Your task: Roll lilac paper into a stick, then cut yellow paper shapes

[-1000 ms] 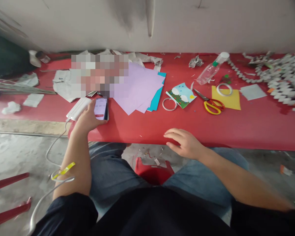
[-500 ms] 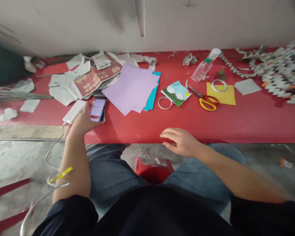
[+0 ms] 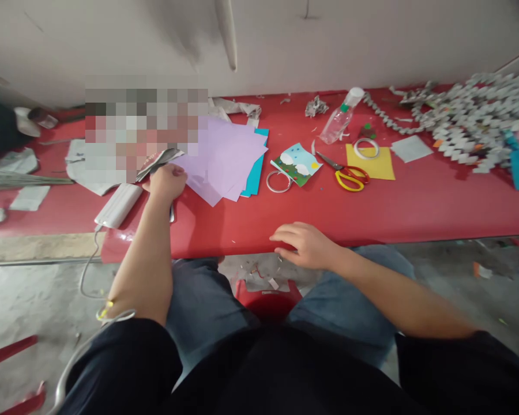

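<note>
My left hand (image 3: 168, 181) has its fingers curled at the near edge of the newspaper (image 3: 158, 162), left of the purple sheets (image 3: 231, 155); what the fingers grip, if anything, is hidden. A phone (image 3: 172, 213) shows only as an edge beside my left wrist. The white power bank (image 3: 119, 206), with a cable, lies left of that wrist. Over the table's front edge, my right hand (image 3: 305, 245) is held with fingers apart and nothing in them. Blue sheets (image 3: 256, 172) stick out from under the purple ones.
Behind my right hand lie a white ring (image 3: 278, 182), picture card (image 3: 300, 164), scissors (image 3: 343, 173), yellow paper (image 3: 383, 164) with a tape roll (image 3: 367, 148), and a clear bottle (image 3: 337, 122). Folded paper chains (image 3: 471, 127) fill the right. Pixel blocks cover the back left.
My left hand has moved forward and right, away from beside the power bank and phone, to the newspaper edge. Its forearm now covers most of the phone. The view has shifted slightly to the right.
</note>
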`<act>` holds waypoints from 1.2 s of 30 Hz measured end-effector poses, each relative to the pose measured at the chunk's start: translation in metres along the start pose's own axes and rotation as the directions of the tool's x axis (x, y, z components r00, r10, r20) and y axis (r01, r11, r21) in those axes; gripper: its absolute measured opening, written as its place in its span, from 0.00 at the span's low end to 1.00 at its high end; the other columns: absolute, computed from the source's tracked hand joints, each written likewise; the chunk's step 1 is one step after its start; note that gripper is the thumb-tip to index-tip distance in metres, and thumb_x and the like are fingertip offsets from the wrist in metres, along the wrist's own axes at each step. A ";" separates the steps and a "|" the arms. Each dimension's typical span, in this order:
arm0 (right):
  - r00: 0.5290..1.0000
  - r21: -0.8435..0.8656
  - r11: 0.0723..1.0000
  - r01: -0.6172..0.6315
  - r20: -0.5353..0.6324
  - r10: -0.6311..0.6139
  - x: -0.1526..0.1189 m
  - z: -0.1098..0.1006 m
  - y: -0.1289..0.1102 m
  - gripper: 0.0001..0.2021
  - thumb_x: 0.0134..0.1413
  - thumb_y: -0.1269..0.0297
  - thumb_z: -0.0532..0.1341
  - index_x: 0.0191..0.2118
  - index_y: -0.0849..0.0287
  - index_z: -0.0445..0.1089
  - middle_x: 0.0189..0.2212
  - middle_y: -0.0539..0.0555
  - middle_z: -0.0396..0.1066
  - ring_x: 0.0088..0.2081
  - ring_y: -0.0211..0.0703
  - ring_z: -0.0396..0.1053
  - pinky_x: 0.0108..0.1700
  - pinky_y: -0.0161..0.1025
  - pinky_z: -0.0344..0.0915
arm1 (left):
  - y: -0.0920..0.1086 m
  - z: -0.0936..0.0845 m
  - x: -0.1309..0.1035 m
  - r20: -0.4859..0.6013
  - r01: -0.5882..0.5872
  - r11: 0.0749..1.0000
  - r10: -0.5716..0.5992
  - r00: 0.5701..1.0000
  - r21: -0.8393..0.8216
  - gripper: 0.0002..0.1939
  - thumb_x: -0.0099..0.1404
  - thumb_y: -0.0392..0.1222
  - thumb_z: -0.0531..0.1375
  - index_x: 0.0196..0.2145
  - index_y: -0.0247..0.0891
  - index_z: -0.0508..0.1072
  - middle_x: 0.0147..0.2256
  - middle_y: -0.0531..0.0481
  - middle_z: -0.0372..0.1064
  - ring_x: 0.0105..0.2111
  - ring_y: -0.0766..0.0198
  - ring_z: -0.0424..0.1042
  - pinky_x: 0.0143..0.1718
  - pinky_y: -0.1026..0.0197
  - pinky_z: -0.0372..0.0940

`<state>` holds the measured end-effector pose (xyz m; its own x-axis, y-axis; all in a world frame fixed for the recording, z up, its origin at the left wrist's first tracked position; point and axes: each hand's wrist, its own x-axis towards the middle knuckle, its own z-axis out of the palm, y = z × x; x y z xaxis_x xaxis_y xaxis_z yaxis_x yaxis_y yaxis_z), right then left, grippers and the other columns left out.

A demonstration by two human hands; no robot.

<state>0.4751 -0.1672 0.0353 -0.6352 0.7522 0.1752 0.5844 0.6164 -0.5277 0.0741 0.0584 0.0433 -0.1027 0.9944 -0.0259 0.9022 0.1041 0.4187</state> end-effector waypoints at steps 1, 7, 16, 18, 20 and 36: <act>1.000 -0.001 1.000 0.001 -0.012 -0.001 0.000 -0.001 0.000 0.15 0.74 0.56 0.60 0.58 0.55 0.75 0.52 0.59 0.80 0.51 0.52 0.79 0.52 0.51 0.74 | 0.005 0.002 0.000 -0.019 0.000 1.000 0.000 1.000 -0.001 0.19 0.68 0.50 0.63 0.51 0.37 0.81 0.50 0.36 0.79 0.56 0.39 0.73 0.61 0.25 0.58; 0.999 -0.007 1.000 -0.011 -0.031 0.011 0.004 -0.005 0.004 0.15 0.73 0.56 0.61 0.57 0.56 0.76 0.52 0.59 0.80 0.51 0.52 0.79 0.52 0.51 0.74 | 0.033 0.009 -0.013 -0.087 -0.112 0.992 0.106 0.991 -0.060 0.17 0.67 0.40 0.61 0.51 0.34 0.82 0.46 0.41 0.80 0.47 0.53 0.76 0.58 0.49 0.70; 0.941 0.047 0.998 -0.031 -0.336 0.045 0.019 -0.053 0.004 0.11 0.70 0.62 0.63 0.54 0.52 0.75 0.47 0.56 0.82 0.50 0.51 0.80 0.54 0.51 0.78 | 0.090 -0.017 -0.106 -0.591 -0.622 0.782 0.521 0.616 0.041 0.11 0.69 0.32 0.60 0.46 0.41 0.79 0.46 0.43 0.77 0.47 0.55 0.80 0.49 0.51 0.77; 0.908 0.023 1.000 -0.002 -0.419 0.012 0.029 -0.076 -0.009 0.14 0.69 0.64 0.64 0.57 0.51 0.73 0.51 0.56 0.80 0.53 0.51 0.79 0.57 0.51 0.77 | 0.104 -0.024 -0.128 -0.531 -0.751 0.644 0.690 0.491 0.142 0.12 0.67 0.30 0.61 0.43 0.43 0.79 0.44 0.45 0.80 0.46 0.54 0.81 0.46 0.50 0.78; 0.872 -0.056 0.998 0.021 -0.487 -0.046 0.038 -0.098 -0.025 0.21 0.68 0.63 0.66 0.64 0.48 0.69 0.54 0.55 0.78 0.55 0.53 0.78 0.59 0.53 0.77 | 0.115 -0.030 -0.149 -0.401 -0.873 0.438 0.854 0.331 0.213 0.13 0.65 0.29 0.64 0.43 0.46 0.79 0.44 0.47 0.81 0.45 0.53 0.83 0.41 0.51 0.79; 0.951 -0.344 0.932 0.116 -0.232 -0.205 0.041 -0.016 -0.023 0.19 0.67 0.49 0.66 0.61 0.34 0.69 0.61 0.51 0.76 0.64 0.59 0.73 0.62 0.62 0.70 | 0.131 -0.017 -0.123 -0.565 -0.390 0.564 -0.172 0.807 -0.728 0.11 0.56 0.32 0.66 0.30 0.43 0.66 0.30 0.54 0.66 0.29 0.66 0.67 0.31 0.60 0.65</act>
<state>0.4434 -0.1470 0.0677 -0.6065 0.6432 0.4674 0.6444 0.7420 -0.1849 0.1975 -0.0502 0.1166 -0.4752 0.7732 0.4199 0.2434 -0.3430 0.9072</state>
